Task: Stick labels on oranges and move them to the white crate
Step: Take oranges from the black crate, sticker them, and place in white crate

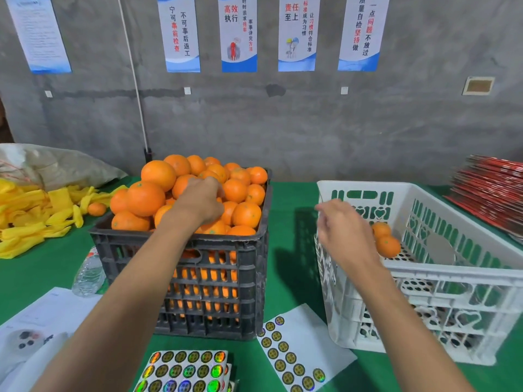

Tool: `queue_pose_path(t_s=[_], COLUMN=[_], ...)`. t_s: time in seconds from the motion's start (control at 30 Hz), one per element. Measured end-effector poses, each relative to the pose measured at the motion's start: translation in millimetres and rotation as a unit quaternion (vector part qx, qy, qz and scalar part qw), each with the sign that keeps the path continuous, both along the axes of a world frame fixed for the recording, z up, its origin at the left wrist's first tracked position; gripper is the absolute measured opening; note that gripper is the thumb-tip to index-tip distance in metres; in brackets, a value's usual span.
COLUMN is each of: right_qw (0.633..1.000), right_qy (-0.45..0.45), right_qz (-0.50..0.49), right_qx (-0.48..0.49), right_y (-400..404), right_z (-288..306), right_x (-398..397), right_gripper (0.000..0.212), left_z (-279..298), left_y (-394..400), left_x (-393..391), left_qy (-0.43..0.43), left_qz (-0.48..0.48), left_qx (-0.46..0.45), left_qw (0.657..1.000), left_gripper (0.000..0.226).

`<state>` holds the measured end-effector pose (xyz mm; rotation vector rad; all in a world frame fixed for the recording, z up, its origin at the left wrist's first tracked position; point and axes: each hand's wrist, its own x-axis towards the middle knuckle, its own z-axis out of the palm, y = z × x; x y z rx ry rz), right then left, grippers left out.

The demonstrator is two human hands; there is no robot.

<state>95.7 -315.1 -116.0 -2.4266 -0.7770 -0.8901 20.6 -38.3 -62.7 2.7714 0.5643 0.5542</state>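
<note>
A black crate (181, 267) of matt, scuffed plastic lattice holds smooth, faintly glossy oranges (198, 190). The white crate (424, 281) is smooth perforated plastic. Shiny holographic labels (184, 369) sit on white paper sheets over green matt cloth (291, 250). The wall (283, 123) is rough grey concrete.

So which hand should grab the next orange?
Probably the left hand: it already rests on the orange pile in the black crate. The right hand hangs empty by the white crate, nearer the stickers.
</note>
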Motion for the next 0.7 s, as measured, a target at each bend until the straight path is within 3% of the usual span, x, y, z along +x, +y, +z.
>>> queue_pose_path(t_s=[0.13,0.27,0.4,0.5,0.7], right_qw=[0.981,0.927,0.898,0.893,0.901], right_qy=[0.02,0.217,0.301,0.349,0.365], right_qz=[0.105,0.124,0.194,0.216,0.218], right_qx=[-0.162,-0.28,-0.255,-0.182,-0.087], right_y=[35,47,28,16,12], right_z=[-47,-105,-163,-186,-212], right_x=[-28,-28,-16,-7,-1], right_gripper=[0.021,0.023,0.025,0.034,0.05], left_z=[-7,-10,-18,-22,-29], left_y=[-24,-47,-53,-51,-50], left_x=[1,9,10,10,12], left_qy=[-0.197,-0.242,-0.271,-0.296,-0.295], left_qz=[-0.032,-0.086,-0.081,-0.084,-0.077], left_qx=[0.029,-0.01,-0.013,-0.025,-0.013], left_qw=[0.979,0.967,0.959,0.951,0.952], left_gripper=[0.033,0.042,0.043,0.041,0.041])
